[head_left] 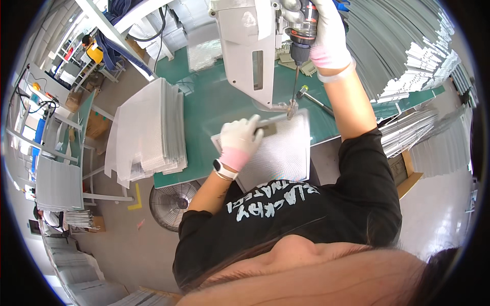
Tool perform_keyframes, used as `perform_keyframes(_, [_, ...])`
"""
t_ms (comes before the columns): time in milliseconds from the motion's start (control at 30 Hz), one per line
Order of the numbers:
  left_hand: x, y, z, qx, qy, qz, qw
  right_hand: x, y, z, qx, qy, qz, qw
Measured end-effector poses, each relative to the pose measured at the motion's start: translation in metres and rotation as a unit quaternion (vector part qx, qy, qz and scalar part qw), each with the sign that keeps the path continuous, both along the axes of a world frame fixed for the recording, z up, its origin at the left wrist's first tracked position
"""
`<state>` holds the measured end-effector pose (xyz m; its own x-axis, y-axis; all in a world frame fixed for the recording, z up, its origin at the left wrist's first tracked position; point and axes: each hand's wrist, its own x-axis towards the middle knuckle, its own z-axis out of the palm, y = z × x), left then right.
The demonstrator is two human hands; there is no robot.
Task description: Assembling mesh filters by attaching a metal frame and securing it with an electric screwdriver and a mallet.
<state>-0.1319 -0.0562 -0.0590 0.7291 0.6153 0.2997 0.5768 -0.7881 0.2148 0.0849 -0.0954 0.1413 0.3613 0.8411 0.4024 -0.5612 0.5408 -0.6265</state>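
Observation:
My right hand, in a white glove with a pink cuff, is closed round a power drill. The drill's long bit points down to the far edge of a white-framed mesh panel, beside the lower tip of a white machine arm. That panel lies tilted over the near table edge, close to my body. My left hand, gloved alike, grips the panel's far left part, its fingers closed at the frame. A dark flat piece shows just right of those fingers; whether they hold it is unclear.
A hammer lies on the green table, right of the bit. Stacked translucent sheets stand at the left, and many grey strips are piled at the right. A floor fan stands below the table. Another person sits far left.

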Motion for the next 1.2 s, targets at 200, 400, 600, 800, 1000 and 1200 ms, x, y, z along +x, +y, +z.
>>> perform_keyframes(200, [0.007,-0.048,0.006,0.075,-0.166,-0.109,0.977,-0.010,-0.013,-0.039,0.022,-0.062,-0.062,0.996])
perform_keyframes(400, [0.007,-0.051,0.003,0.089,-0.191,-0.092,0.973,-0.023,-0.020,-0.056,0.067,-0.133,-0.026,0.988])
perform_keyframes(600, [0.008,-0.050,0.004,0.089,-0.204,-0.107,0.969,-0.022,-0.018,-0.061,0.062,-0.152,-0.026,0.986])
perform_keyframes(800, [0.013,-0.053,0.010,0.046,-0.186,-0.126,0.973,-0.029,-0.025,-0.093,0.036,-0.140,0.057,0.988])
perform_keyframes(1000, [0.016,-0.055,0.011,0.021,-0.204,-0.156,0.966,-0.023,-0.035,-0.101,0.046,-0.121,0.089,0.988])
perform_keyframes(1200, [0.013,-0.062,0.005,-0.006,-0.145,-0.141,0.979,-0.020,-0.035,-0.110,0.017,-0.100,0.107,0.989])
